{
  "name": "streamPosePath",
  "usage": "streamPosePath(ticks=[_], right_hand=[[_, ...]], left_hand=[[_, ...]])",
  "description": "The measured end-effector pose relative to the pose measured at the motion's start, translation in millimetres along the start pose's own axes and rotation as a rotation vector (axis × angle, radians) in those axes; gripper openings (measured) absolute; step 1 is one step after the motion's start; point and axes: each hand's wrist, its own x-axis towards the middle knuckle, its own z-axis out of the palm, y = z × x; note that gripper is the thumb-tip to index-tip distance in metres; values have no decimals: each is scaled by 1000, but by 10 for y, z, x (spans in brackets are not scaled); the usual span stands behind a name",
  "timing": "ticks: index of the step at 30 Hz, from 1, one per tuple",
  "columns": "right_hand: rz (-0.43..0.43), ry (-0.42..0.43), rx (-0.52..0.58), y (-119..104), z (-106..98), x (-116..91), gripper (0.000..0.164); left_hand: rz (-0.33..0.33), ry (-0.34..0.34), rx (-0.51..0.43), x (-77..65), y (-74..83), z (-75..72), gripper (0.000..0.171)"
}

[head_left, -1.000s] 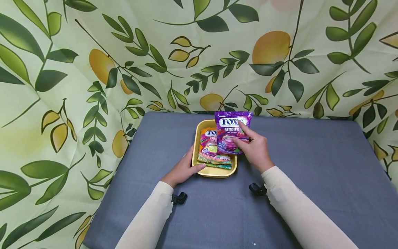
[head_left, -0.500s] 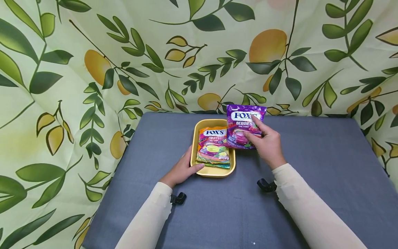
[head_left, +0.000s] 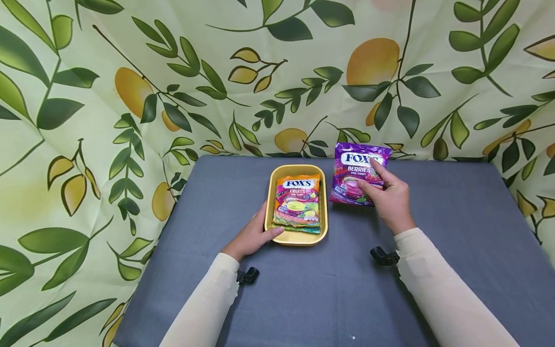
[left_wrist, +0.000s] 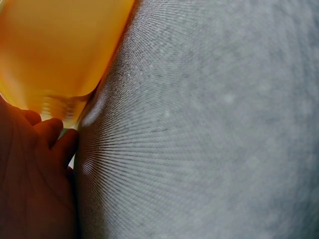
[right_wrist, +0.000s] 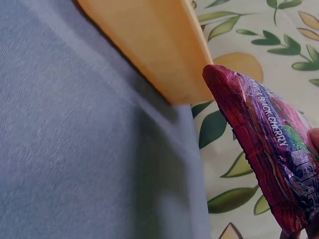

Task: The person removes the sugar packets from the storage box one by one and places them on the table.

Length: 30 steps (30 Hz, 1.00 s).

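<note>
My right hand (head_left: 392,200) pinches a purple bag of Fox's Berries candy (head_left: 344,176), thumb on its front. The bag is raised above the far part of the table, just right of a yellow tray (head_left: 299,242). In the right wrist view, the candy bag (right_wrist: 269,134) shows its red-purple lower edge. My left hand (head_left: 251,233) grips the tray's left side, thumb over the rim and fingers against the outer wall. Inside the tray lies an orange and pink Fox's Fruits candy bag (head_left: 297,205), over a green-edged packet (head_left: 305,230) that is mostly hidden.
A grey cloth covers the table (head_left: 303,299). Behind its far edge hangs a leaf-and-fruit patterned curtain (head_left: 260,101). A black wrist camera (head_left: 248,275) sits at the left cuff and another black camera (head_left: 383,256) at the right.
My right hand has carried the Berries bag from over the tray to the right, clear of the rim, uncovering the Fruits bag. The left hand has kept its hold on the tray.
</note>
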Motion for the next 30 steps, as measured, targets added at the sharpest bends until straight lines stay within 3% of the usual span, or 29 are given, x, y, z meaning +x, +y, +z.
streamPosePath(ticks=[7,14,28,30], right_hand=[[37,-16,-34,99,-63,1,69],[20,-24,-63,191,-85,13,69],[77,-154,-91,418,-121,84,73],[90,-179,-93,445,-126,101,74]], left_hand=[[12,-2,-7,8,-28,0,94],[7,13,-8,-3,-18,8,96],[41,7,-21,7,0,4,95],[40,8,-14,46,-122,18,96]])
